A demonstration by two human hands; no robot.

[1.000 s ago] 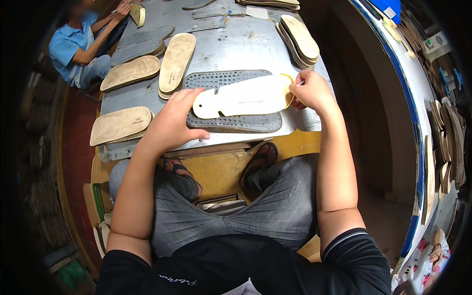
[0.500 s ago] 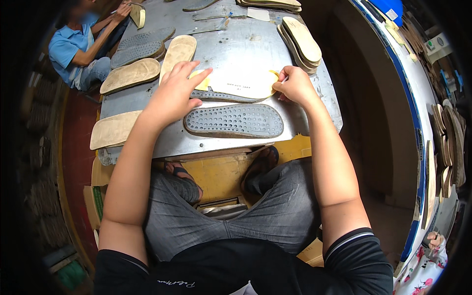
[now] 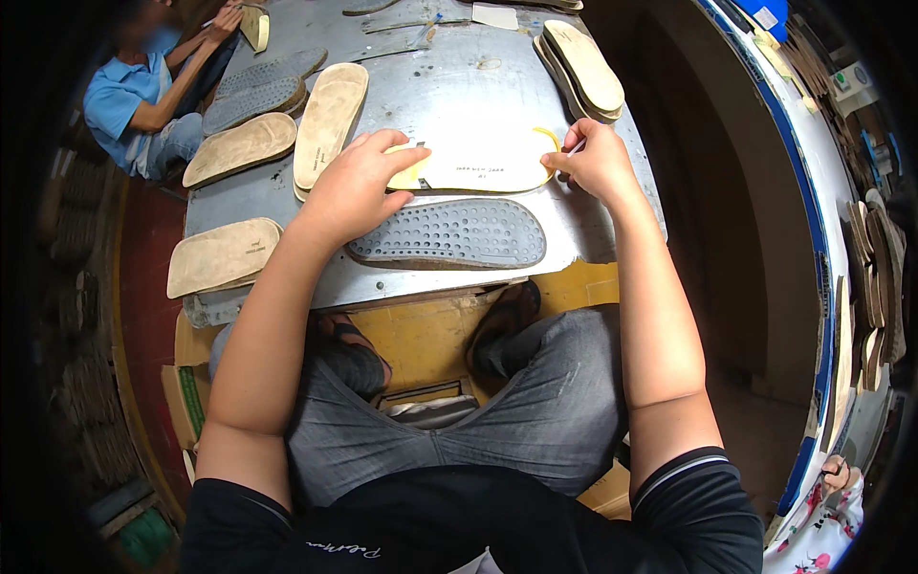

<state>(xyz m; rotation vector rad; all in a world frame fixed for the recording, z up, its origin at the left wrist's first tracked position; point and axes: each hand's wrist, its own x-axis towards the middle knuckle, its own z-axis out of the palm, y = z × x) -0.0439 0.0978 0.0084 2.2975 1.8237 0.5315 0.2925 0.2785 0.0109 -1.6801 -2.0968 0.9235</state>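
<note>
A white sole-shaped template (image 3: pixel 483 163) with a yellow rim lies across the table in front of me. My left hand (image 3: pixel 361 184) rests over its left end, thumb and fingers spread apart. At the template's right end, my right hand (image 3: pixel 598 161) is closed in a pinch, fingertips against the yellow rim. A thin pale pen-like thing shows between those fingers, mostly hidden. Just nearer to me lies a grey sole (image 3: pixel 449 232) covered in small round dimples, touched by neither hand.
Beige insoles (image 3: pixel 330 120) lie left of the template, with another (image 3: pixel 225 251) at the near left. Stacked insoles (image 3: pixel 583 67) stand at the far right of the metal table (image 3: pixel 612 215). A co-worker (image 3: pixel 134 96) in blue sits at the far left.
The template covers the dimpled sole edge that showed beneath it before. Its right end and my right hand sit slightly farther right. My left hand still spreads over the left end.
</note>
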